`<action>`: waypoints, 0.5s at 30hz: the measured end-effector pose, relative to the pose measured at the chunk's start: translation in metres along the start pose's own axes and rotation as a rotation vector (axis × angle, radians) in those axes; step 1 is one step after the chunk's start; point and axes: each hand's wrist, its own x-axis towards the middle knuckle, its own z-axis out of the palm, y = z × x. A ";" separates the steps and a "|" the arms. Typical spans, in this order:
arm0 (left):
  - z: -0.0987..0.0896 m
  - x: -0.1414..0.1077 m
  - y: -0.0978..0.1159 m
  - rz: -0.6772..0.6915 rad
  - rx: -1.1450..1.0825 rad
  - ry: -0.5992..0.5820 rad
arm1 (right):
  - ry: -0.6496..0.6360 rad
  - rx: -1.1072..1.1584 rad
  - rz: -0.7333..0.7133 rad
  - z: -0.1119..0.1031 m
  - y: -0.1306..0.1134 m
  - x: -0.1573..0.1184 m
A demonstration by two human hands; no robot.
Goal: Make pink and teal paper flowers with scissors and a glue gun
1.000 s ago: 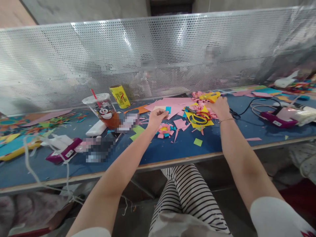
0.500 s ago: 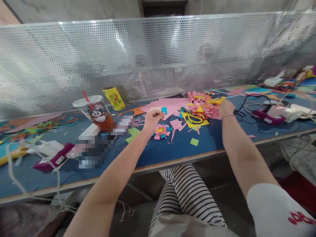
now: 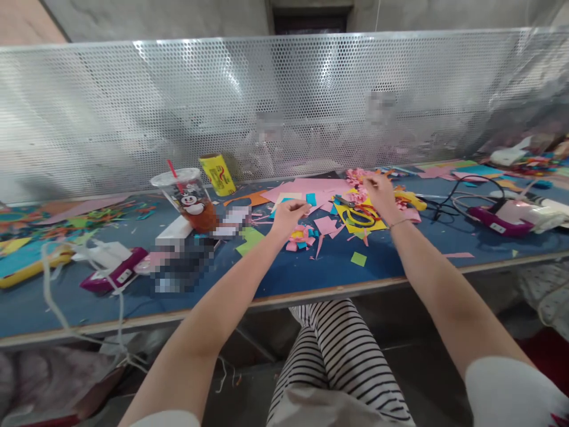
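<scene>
My left hand [image 3: 290, 217] is closed in a pinch, with a small blue paper piece [image 3: 311, 199] at its fingertips. Just below those fingers lies a pink, blue and yellow paper flower [image 3: 302, 236]. My right hand [image 3: 380, 193] hovers by the pink paper flowers [image 3: 357, 176], its fingers drawn together; whatever they may hold is too small to make out. A yellow glue gun [image 3: 413, 200] rests on the table to the right of that hand. Scissors with yellow and red handles [image 3: 360, 218] lie on a yellow paper sheet [image 3: 379, 225] between my hands.
A plastic cup with a red straw [image 3: 191, 201] and a yellow packet [image 3: 219, 175] stand at back left. Purple power strips [image 3: 500, 220] with cables sit on both sides. Pink paper [image 3: 293, 187] and a green square [image 3: 358, 259] lie about. A perforated metal screen [image 3: 200, 107] runs behind.
My right hand has left the yellow glue gun and moved left to the pink flowers. My left hand keeps its pinch at the blue paper. The whole view has shifted slightly.
</scene>
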 end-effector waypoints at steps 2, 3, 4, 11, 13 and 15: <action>0.001 -0.002 0.001 0.000 0.000 -0.001 | -0.192 0.322 0.052 0.027 -0.035 -0.013; 0.001 -0.002 0.001 0.002 0.006 -0.003 | -0.268 0.468 0.086 0.038 -0.050 -0.020; 0.001 -0.003 0.001 0.005 0.014 -0.004 | -0.327 0.582 0.114 0.047 -0.063 -0.028; 0.002 -0.004 -0.001 0.047 0.021 -0.036 | -0.400 0.869 0.234 0.068 -0.094 -0.056; 0.003 -0.004 -0.002 0.067 0.003 -0.043 | -0.374 0.921 0.263 0.070 -0.095 -0.058; 0.005 -0.005 -0.001 0.072 -0.022 -0.040 | -0.351 0.985 0.301 0.072 -0.096 -0.059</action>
